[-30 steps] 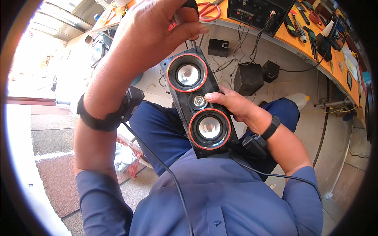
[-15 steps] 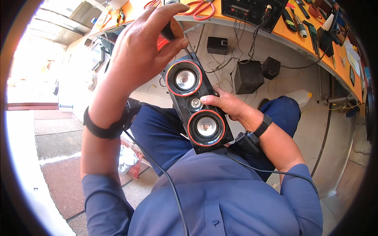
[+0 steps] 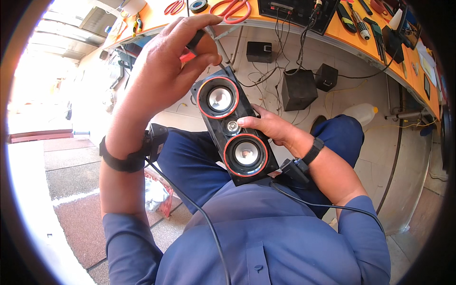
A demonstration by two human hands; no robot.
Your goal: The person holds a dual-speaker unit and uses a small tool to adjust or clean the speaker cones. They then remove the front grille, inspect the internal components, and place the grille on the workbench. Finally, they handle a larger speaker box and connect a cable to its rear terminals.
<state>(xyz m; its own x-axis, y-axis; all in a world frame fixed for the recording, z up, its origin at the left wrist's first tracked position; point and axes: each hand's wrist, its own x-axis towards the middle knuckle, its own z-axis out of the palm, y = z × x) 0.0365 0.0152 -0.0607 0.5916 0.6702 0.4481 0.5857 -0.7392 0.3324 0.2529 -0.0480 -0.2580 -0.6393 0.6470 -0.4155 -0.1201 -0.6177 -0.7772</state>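
A black speaker box (image 3: 233, 128) with two red-ringed cones and a small silver knob between them stands tilted over my lap. My right hand (image 3: 266, 126) grips its right side, thumb resting by the knob. My left hand (image 3: 166, 66) is raised at the speaker's top end, fingers closed on a tool with a red and black handle (image 3: 192, 47) whose metal shaft points toward the top of the box. Black bands with cabled devices sit on both wrists.
An orange workbench (image 3: 342, 33) curves across the top with red-handled scissors (image 3: 230, 9), screwdrivers, a tape roll and a black electronic unit. Below it hang black adapters (image 3: 298, 88) and loose wires against a tiled wall. A white plastic jug (image 3: 361, 113) stands by my right knee.
The speaker and both hands have shifted slightly lower and closer in view. My left hand has turned so the tool's handle shows between the fingers.
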